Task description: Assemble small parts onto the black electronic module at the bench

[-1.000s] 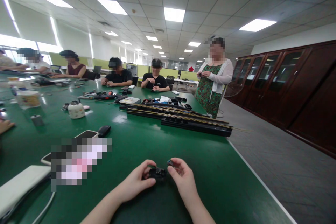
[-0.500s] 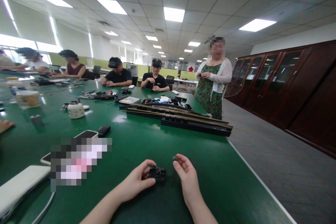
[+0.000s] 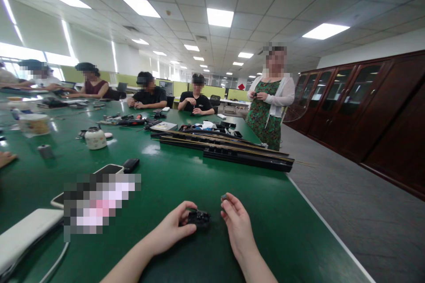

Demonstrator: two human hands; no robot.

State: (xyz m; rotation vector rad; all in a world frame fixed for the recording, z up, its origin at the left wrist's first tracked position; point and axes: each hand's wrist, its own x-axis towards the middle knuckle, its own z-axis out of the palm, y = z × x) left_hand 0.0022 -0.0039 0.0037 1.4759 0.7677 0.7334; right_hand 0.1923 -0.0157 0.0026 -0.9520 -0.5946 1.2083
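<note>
My left hand (image 3: 177,223) grips a small black plastic device (image 3: 199,218) by its left side, low over the green table. The top of the device looks uneven, with small parts showing, but its exact kind I cannot make out. To the right of it, and apart from it, my right hand (image 3: 238,223) pinches a tiny greyish piece (image 3: 224,196) between thumb and forefinger. Most of that piece is covered by the fingertips, so its kind stays unclear.
Long black rails (image 3: 247,159) with thin brass-coloured rods lie ahead. A phone (image 3: 109,170), a white flat case (image 3: 31,234) and a cable lie left, near a white jar (image 3: 95,138). Several people sit across the green table (image 3: 175,177); one person (image 3: 272,93) stands at right.
My right hand has shifted slightly to the right and turned a little, the tiny piece still in its fingertips. My left hand and the black device have hardly moved.
</note>
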